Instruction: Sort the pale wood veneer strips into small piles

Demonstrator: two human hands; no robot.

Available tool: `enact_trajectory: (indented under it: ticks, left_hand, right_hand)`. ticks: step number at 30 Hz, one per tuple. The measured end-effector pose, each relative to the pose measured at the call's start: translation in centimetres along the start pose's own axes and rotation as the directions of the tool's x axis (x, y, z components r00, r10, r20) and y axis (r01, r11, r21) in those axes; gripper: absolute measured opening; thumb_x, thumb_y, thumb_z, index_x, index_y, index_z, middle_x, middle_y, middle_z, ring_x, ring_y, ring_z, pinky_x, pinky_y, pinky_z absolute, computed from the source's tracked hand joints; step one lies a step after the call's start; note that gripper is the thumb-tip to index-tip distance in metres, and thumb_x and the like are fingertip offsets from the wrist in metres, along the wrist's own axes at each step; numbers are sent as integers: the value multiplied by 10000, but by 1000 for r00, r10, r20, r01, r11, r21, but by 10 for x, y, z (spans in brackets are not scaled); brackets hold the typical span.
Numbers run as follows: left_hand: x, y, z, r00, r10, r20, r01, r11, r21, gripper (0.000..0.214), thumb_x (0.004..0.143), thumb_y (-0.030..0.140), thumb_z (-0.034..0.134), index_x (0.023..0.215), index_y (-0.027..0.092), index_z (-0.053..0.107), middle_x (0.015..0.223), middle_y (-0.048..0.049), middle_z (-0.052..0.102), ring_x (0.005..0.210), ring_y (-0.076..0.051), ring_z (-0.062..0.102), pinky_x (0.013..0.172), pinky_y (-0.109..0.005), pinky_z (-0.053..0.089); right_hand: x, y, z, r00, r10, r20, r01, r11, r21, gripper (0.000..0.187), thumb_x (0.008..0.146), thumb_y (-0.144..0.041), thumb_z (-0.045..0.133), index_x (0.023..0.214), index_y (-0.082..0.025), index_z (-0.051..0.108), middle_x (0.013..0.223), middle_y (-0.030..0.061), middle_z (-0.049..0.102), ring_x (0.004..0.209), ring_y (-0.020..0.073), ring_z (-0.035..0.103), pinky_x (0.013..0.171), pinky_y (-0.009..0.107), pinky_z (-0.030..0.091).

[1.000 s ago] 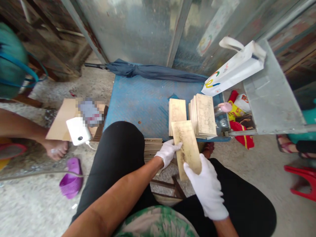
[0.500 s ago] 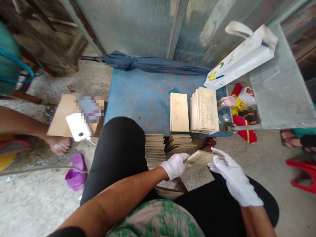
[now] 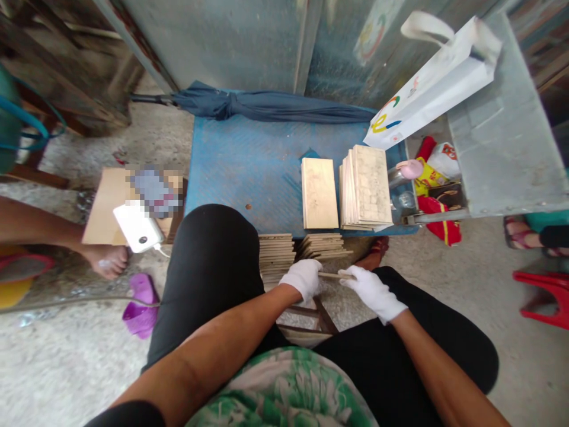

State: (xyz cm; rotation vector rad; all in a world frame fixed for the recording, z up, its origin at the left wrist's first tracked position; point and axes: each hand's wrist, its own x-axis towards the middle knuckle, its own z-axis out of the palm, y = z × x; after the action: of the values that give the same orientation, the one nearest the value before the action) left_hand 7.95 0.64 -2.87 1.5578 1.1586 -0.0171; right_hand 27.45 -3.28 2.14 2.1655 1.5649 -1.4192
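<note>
Both my hands wear white gloves and hold one thin pale wooden board (image 3: 336, 276), seen edge-on, low between my knees. My left hand (image 3: 304, 279) grips its left end; my right hand (image 3: 371, 292) grips its right end. Just beyond it, stacks of similar boards (image 3: 276, 256) sit on the ground below the blue platform (image 3: 249, 172). On that platform lie a single flat board (image 3: 319, 193) and a leaning stack of boards (image 3: 367, 187).
A folded dark umbrella (image 3: 267, 107) lies along the platform's far edge. A white paper bag (image 3: 431, 80) leans at the right above a metal shelf (image 3: 498, 136). Left are a cardboard piece (image 3: 104, 204), a white phone (image 3: 136, 227), another person's foot (image 3: 104, 261), purple sandals (image 3: 140, 305). A red stool (image 3: 544, 296) stands right.
The board, held up flat and facing me a second ago, has been tipped and lowered until it shows edge-on between my knees. Both hands came down and toward me with it.
</note>
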Motion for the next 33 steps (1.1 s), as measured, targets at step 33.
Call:
enact_trajectory:
  ticks: [33]
  left_hand:
    - [6,14,-1,977,-96,-192,37,956,-289,107,766,201,617,788,175,719,888,-73,729,877,-204,659,848,-285,480]
  right_hand:
    - [61,-52,8,811,14,-584,-37,999,-29,636,852,-518,549,1340,-116,480,1272,161,582,1128,263,584,987,381,433]
